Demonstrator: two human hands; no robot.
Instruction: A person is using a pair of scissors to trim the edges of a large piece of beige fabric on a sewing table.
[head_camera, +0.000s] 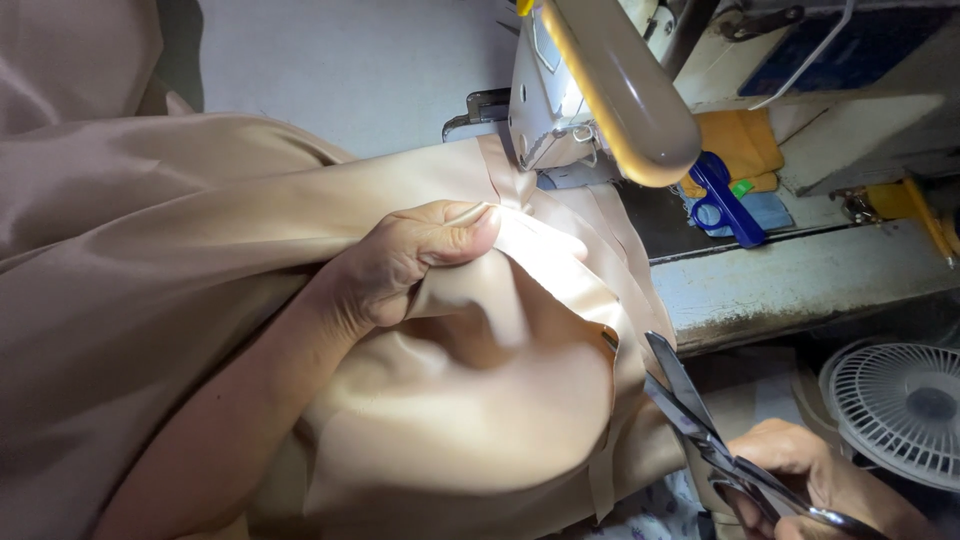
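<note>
Pinching a fold of tan fabric (480, 400) by the sewing machine (560, 110), left hand (410, 260) pulls it taut. Right hand (810, 480), grip closed around parted scissors (700, 420), is trimming the edge strip; most remains uncut.

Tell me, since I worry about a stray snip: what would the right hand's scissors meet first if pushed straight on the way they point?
Probably the beige fabric: the scissors in the right hand point up-left, tips at its folded edge. The left hand lies farther along; depth is unclear.

no packages, labels, signs or screens visible in this view
</note>
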